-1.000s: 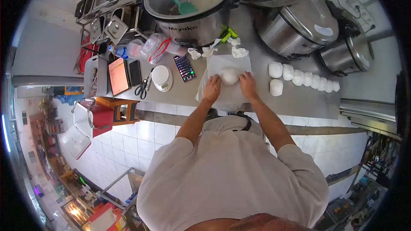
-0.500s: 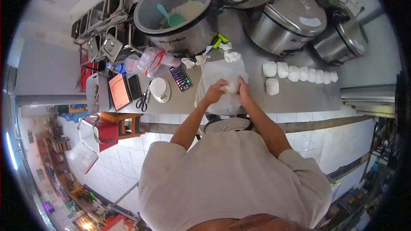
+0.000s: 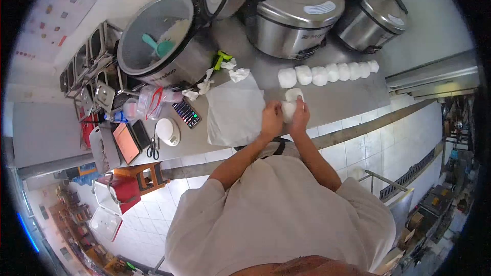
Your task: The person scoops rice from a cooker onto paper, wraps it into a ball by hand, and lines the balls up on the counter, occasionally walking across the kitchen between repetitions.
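My left hand [image 3: 272, 120] and my right hand [image 3: 299, 117] hold a white wrapped bundle [image 3: 288, 112] between them, near the counter's front edge. Just behind it another white bundle [image 3: 294, 94] rests on the metal counter [image 3: 327, 103]. A row of several similar bundles [image 3: 318, 75] stands farther back to the right. To the left of my hands lies a stack of thin white sheets [image 3: 235, 110]. Crumpled white pieces [image 3: 239, 74] lie at its back edge, beside a bright green item [image 3: 222, 60].
An open rice cooker [image 3: 158, 36] with a green scoop stands back left; closed cookers [image 3: 299, 15] stand behind. On the left are a phone [image 3: 186, 113], a small scale [image 3: 168, 131], scissors [image 3: 153, 148], plastic-bagged items [image 3: 151, 103] and metal containers [image 3: 105, 97].
The view has swung to the right. My hands have moved from above the white sheets to beside the bundles, and the white bundle is now between them.
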Available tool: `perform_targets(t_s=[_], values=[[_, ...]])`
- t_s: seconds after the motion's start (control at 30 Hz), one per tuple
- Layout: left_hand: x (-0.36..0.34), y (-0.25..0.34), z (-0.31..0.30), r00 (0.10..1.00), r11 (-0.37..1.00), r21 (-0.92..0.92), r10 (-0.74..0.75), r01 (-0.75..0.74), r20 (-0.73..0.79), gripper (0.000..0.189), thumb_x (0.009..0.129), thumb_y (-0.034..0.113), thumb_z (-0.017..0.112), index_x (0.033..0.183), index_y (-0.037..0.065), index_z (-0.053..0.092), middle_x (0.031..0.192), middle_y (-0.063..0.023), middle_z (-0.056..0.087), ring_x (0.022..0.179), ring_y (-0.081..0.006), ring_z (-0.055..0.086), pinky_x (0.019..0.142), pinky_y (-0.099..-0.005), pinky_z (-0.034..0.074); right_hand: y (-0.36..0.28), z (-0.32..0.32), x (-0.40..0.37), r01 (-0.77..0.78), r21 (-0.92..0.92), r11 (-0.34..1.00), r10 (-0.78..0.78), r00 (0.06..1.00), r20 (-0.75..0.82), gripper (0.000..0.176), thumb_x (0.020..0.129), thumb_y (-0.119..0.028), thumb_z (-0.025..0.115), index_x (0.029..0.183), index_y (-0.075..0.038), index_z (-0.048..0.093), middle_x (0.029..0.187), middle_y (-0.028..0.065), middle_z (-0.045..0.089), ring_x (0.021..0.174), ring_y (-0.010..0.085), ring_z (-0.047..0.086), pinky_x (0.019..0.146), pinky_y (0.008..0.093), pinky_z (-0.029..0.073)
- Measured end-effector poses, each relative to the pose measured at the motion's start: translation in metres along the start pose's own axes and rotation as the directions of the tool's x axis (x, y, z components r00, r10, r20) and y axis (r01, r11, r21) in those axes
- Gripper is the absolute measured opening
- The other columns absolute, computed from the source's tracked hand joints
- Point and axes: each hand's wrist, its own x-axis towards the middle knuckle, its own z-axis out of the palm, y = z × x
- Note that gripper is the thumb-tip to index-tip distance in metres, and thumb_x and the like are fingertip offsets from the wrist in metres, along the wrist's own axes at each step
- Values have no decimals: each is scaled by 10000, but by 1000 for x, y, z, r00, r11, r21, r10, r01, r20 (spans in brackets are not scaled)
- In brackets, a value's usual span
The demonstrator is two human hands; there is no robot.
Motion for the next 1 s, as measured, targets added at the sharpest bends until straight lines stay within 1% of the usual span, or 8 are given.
perform_targets(t_s=[0.1,0.23,0.43,0.6,0.73,0.83,0.97,1.0], values=[[-20,23,31,961,962,53,271,-269,-49,333,960,113,582,1276,16,547,1176,-279,610,922,-440,651,805,-479,547,-1,-34,13,59,-52,997,-56,997,62,519,961,-453,675,1159,26,652,948,111,659,835,214,622,771,355,520],[-8,68,46,929,974,-35,-200,222,311,409,997,218,569,1345,13,510,1320,-304,529,1162,-478,567,984,-544,473,-29,-55,22,27,-284,958,6,993,116,557,966,-454,669,1211,46,641,950,139,669,848,234,632,770,380,523],[22,55,68,954,963,130,204,-235,218,702,969,319,613,1534,15,328,1536,-297,329,1403,-484,363,1151,-580,319,7,-101,177,63,-558,827,-155,981,-119,611,942,-518,675,1250,9,648,976,219,702,885,311,676,779,425,529],[-11,31,-54,978,989,74,116,-130,172,767,923,233,677,1549,-1,301,1557,-282,313,1433,-474,328,1178,-523,322,11,-55,169,300,-940,-163,-722,613,321,487,938,-461,672,1173,-34,654,970,187,673,1017,339,641,875,482,501],[-47,-29,-192,996,989,149,-6,19,-91,709,901,113,699,1514,-1,361,1518,-272,374,1388,-454,404,1134,-476,389,-4,-30,152,398,-917,20,-816,537,215,272,952,-258,683,1075,-16,674,971,142,673,941,279,629,840,426,513],[-72,-70,-288,928,976,-47,-217,213,-303,606,922,65,669,1468,6,412,1448,-226,472,1236,-366,567,1024,-436,482,-47,92,39,660,-451,600,-593,746,302,118,968,-101,657,1021,3,678,961,112,676,857,196,616,796,333,515],[-81,-92,-378,842,938,-206,-342,279,-418,525,950,37,635,1436,4,439,1370,-171,544,1097,-266,648,941,-385,525,-151,322,-97,975,-68,211,-642,190,742,97,965,-29,654,1034,32,686,978,82,708,867,134,627,810,285,518],[-78,-98,-393,828,933,-216,-356,288,-434,509,957,33,626,1431,1,442,1348,-158,561,1071,-243,658,929,-373,529,-163,380,-114,931,-162,328,-506,318,802,149,973,-56,654,1092,23,697,993,72,727,854,132,631,800,278,517]])
